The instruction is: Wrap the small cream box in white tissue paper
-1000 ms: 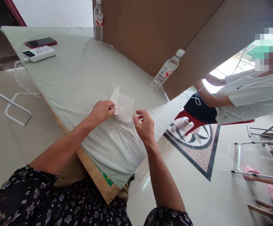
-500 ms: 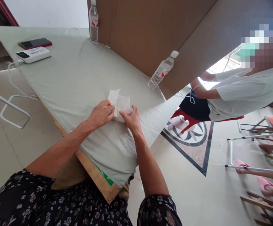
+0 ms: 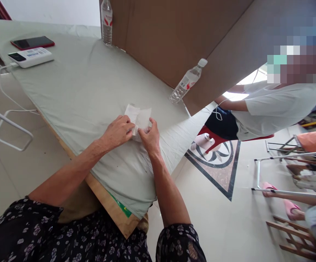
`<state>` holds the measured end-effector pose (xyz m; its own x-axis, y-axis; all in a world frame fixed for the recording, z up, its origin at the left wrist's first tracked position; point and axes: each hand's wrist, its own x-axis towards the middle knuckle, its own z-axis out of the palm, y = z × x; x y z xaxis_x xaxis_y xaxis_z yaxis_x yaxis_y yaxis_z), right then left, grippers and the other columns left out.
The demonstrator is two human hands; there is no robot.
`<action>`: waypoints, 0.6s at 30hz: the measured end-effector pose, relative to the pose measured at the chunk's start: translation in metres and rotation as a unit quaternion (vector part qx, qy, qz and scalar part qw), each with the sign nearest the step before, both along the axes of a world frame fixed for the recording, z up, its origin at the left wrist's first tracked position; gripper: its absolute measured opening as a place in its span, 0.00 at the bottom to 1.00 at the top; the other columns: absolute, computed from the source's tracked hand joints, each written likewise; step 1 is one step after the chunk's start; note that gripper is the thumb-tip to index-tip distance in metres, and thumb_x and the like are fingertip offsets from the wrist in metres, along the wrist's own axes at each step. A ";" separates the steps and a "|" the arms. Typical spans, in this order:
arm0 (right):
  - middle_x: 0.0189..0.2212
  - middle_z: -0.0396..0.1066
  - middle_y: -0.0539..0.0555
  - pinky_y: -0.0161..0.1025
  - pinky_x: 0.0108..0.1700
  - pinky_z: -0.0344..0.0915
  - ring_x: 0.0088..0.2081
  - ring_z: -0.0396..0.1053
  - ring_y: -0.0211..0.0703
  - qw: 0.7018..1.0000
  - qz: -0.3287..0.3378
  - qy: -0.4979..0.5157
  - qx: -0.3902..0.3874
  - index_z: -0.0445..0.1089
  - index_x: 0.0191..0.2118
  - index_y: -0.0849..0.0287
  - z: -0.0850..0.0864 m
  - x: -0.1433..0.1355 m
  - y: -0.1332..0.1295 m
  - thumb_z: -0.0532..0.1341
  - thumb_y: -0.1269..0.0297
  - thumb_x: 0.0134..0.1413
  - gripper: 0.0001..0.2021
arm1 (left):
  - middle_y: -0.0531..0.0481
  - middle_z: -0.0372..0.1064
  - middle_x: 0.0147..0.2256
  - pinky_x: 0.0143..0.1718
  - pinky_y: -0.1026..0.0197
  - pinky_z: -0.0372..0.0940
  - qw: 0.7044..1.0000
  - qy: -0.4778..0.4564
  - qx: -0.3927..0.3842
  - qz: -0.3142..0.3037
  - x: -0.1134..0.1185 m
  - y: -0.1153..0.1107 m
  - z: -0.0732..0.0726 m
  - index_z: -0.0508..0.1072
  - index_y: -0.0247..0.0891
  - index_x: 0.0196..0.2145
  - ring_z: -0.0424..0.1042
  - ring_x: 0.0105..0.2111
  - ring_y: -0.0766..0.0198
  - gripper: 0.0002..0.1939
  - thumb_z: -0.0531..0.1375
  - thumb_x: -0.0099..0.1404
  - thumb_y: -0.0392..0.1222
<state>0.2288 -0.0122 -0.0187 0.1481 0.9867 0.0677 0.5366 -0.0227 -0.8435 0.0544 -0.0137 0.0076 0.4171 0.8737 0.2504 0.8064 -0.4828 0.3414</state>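
A thin white sheet (image 3: 143, 117), like tissue paper, is between my two hands just above the cloth-covered table (image 3: 73, 87). It has a fold running down its middle. My left hand (image 3: 119, 130) is closed on the sheet's left part, its fingers curled over the edge. On the other side, my right hand (image 3: 150, 137) pinches the right part between thumb and fingers. The lower portion of the sheet is partly hidden by my fingers.
One water bottle (image 3: 186, 83) leans by the cardboard panel (image 3: 171, 40); another bottle (image 3: 107, 25) stands farther back. At the left lie a phone (image 3: 34, 42) and a white power bank (image 3: 32, 57) with a cable. A person in a white shirt (image 3: 280, 105) sits beyond the panel.
The sheet's right part has turned upward and now stands more raised, with the fold between the halves. My right fingers have closed in on it. The view has shifted slightly.
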 end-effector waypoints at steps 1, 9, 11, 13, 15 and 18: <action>0.25 0.66 0.44 0.45 0.43 0.67 0.30 0.67 0.45 1.000 0.001 0.011 0.007 0.56 0.67 0.64 0.001 -0.002 0.000 0.62 0.58 0.52 0.37 | 0.40 0.72 0.45 0.47 0.52 0.69 1.000 0.000 -0.002 -0.001 0.000 0.000 0.000 0.83 0.39 0.43 0.70 0.46 0.52 0.15 0.56 0.67 0.34; 0.25 0.62 0.43 0.41 0.40 0.67 0.30 0.65 0.41 0.996 0.021 0.082 0.026 0.57 0.68 0.64 0.001 -0.014 0.002 0.60 0.55 0.57 0.36 | 0.41 0.72 0.43 0.47 0.52 0.69 0.998 -0.052 -0.023 -0.009 -0.001 0.005 -0.005 0.83 0.40 0.42 0.69 0.44 0.52 0.15 0.57 0.66 0.35; 0.26 0.63 0.43 0.40 0.40 0.66 0.31 0.66 0.40 0.995 0.023 0.090 0.033 0.58 0.67 0.64 0.000 -0.017 0.003 0.60 0.55 0.57 0.35 | 0.41 0.72 0.43 0.48 0.51 0.69 0.997 -0.063 -0.032 -0.012 -0.001 0.006 -0.006 0.83 0.39 0.43 0.69 0.44 0.52 0.15 0.56 0.66 0.35; 0.27 0.64 0.44 0.39 0.41 0.66 0.31 0.67 0.40 0.994 0.022 0.102 0.036 0.59 0.67 0.64 -0.001 -0.019 0.005 0.61 0.54 0.56 0.35 | 0.41 0.73 0.44 0.49 0.51 0.69 0.996 -0.074 -0.047 -0.012 -0.001 0.007 -0.007 0.82 0.38 0.44 0.70 0.45 0.51 0.16 0.56 0.66 0.35; 0.27 0.65 0.44 0.39 0.41 0.67 0.31 0.67 0.39 0.992 0.019 0.123 0.030 0.60 0.66 0.65 -0.001 -0.022 0.006 0.62 0.54 0.56 0.35 | 0.40 0.73 0.44 0.52 0.51 0.69 0.994 -0.086 -0.060 -0.009 -0.002 0.008 -0.007 0.81 0.36 0.46 0.70 0.47 0.51 0.16 0.56 0.66 0.35; 0.28 0.70 0.46 0.40 0.41 0.68 0.32 0.70 0.40 0.990 0.017 0.138 0.016 0.62 0.66 0.68 0.001 -0.024 0.007 0.63 0.55 0.55 0.36 | 0.38 0.73 0.47 0.54 0.49 0.68 0.992 -0.113 -0.064 0.001 -0.001 0.007 -0.010 0.76 0.33 0.55 0.70 0.49 0.50 0.22 0.57 0.65 0.35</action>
